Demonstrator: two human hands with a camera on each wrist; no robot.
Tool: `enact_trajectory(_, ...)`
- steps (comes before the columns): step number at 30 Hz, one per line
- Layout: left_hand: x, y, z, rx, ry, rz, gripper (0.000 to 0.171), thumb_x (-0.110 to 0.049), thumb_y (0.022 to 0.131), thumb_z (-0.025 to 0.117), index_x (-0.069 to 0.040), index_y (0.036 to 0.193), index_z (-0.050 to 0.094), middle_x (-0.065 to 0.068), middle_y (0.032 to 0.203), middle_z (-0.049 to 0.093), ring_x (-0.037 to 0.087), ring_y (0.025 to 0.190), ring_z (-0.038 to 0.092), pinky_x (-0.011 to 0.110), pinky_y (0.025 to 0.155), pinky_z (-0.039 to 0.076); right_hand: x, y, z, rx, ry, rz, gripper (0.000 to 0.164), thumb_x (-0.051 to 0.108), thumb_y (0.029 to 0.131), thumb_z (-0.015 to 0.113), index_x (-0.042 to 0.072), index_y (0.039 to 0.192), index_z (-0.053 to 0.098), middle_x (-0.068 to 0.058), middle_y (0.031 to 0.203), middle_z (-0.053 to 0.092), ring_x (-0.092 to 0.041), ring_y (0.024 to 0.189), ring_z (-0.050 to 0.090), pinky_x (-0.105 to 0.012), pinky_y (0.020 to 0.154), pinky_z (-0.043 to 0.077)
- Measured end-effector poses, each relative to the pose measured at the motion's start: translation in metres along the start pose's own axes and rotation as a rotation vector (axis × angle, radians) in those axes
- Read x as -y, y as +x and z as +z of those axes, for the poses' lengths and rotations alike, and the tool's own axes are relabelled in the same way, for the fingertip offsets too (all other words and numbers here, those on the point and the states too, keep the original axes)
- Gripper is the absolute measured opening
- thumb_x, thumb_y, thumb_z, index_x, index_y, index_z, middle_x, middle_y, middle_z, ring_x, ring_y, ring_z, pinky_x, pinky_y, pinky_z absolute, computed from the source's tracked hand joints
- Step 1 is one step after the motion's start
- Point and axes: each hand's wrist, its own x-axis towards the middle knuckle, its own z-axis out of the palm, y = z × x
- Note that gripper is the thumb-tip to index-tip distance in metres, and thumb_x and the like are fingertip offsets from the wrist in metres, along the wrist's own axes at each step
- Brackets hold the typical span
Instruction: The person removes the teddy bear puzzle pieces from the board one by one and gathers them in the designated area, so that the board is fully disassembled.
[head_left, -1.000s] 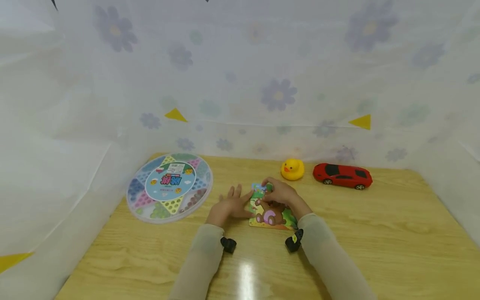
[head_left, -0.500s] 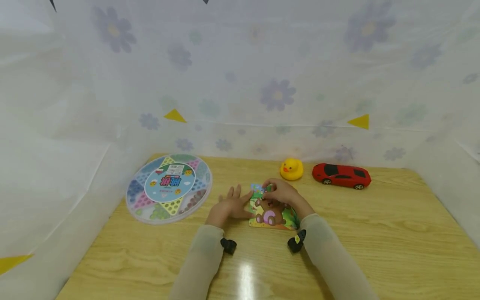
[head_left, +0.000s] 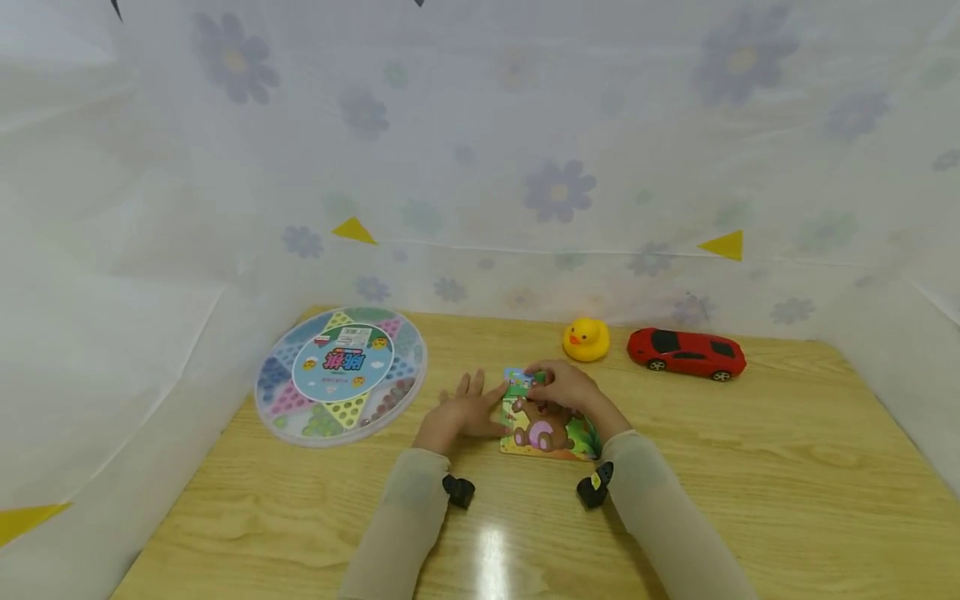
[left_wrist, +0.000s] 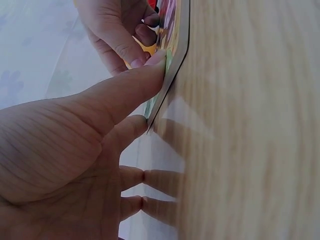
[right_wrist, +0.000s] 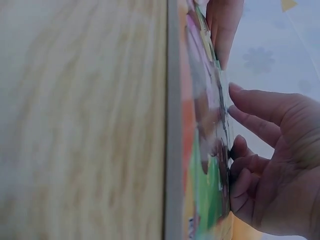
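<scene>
Not much change over the last second: left hand [head_left: 461, 414] same spot, right hand [head_left: 568, 387] eased slightly toward the person, baring a bit more of the bear on the puzzle [head_left: 543, 436]. Puzzle lies flat on the table [head_left: 675, 479], under the right fingers and just right of the left hand. Left grips nothing: fingers spread, thumb and forefinger touching the puzzle's edge. Right has its fingertips bunched at the upper part; can't tell if a piece is pinched. Such a small shift reads to me as fine seating work, left steadying. Duck [head_left: 587, 340] sits just beyond the right hand.
</scene>
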Motion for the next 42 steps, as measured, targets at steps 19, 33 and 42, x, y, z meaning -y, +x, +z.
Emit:
enact_trajectory(19,0.001,0.002,0.002,-0.001,-0.007,-0.015,0.083,-0.059,0.086,0.057,-0.033,0.152,0.015,0.014,0.158,-0.006,0.034,0.143,-0.008,0.065,0.107,0.004,0.007,0.002,0.006,-0.022,0.005,-0.015,0.043,0.024,0.079,0.078,0.010,0.115,0.061,-0.007,0.086,0.063,-0.016,0.062,0.060,-0.029,0.058,0.050)
enact_trajectory(33,-0.001,-0.002,-0.001,-0.011,-0.006,-0.001,0.081,-0.056,0.087,0.058,-0.030,0.152,0.018,0.015,0.158,-0.004,0.035,0.143,-0.005,0.066,0.107,0.005,0.012,-0.005,0.007,0.031,0.051,-0.093,0.040,0.012,0.082,0.074,0.002,0.116,0.055,-0.008,0.074,0.054,-0.017,0.060,0.054,-0.028,0.056,0.046)
enact_trajectory(42,0.000,-0.002,0.001,-0.004,-0.010,-0.006,0.083,-0.057,0.086,0.058,-0.030,0.153,0.017,0.015,0.158,-0.005,0.035,0.143,-0.007,0.065,0.108,0.005,0.005,-0.015,0.004,0.128,0.044,-0.224,0.038,0.013,0.083,0.073,-0.003,0.115,0.061,-0.010,0.087,0.057,-0.018,0.075,0.053,-0.029,0.064,0.047)
